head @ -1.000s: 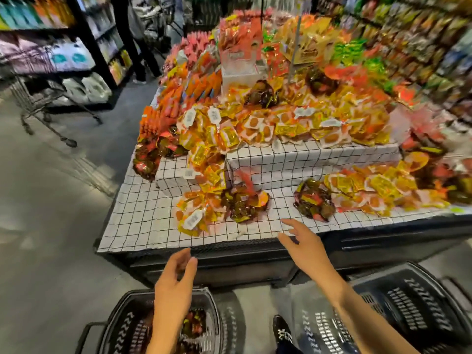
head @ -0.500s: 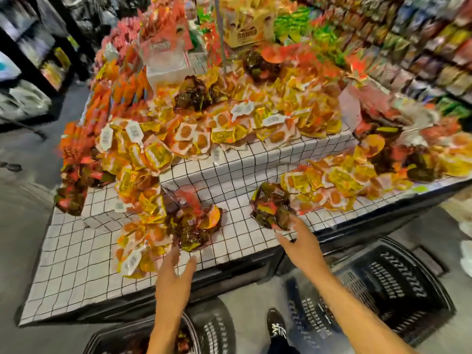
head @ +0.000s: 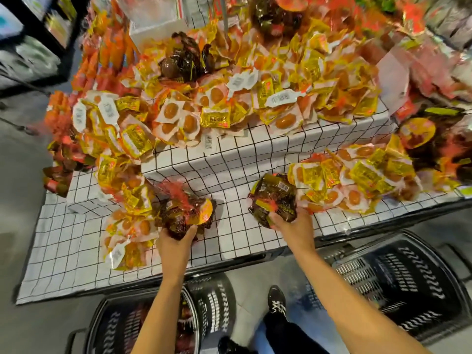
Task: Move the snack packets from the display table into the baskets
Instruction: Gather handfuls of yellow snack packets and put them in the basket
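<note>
Left hand [head: 176,241]: my fingers are curled round the near end of the left bundle [head: 187,213], a dark net bag of snacks with a round orange label.
Right hand [head: 293,224]: my fingers are wrapped round the near edge of the right bundle [head: 274,199], another dark bag. Some fingertips are tucked under it, out of my sight.
Left bundle: on the checked cloth of the display table [head: 63,251], on the lower step.
Right bundle: over the same lower step, well apart from the left one. I cannot tell whether it rests on the cloth or is lifted.
Yellow packets [head: 357,175]: in heaps touching the outer side of each bundle, and more on the upper step.
Left basket [head: 217,310]: black, on the floor under my left forearm, with dark packets inside.
Right basket [head: 408,284]: black, on the floor below the table edge, to the right of my right arm.
Shoe [head: 277,298]: black with white laces, between the baskets.
</note>
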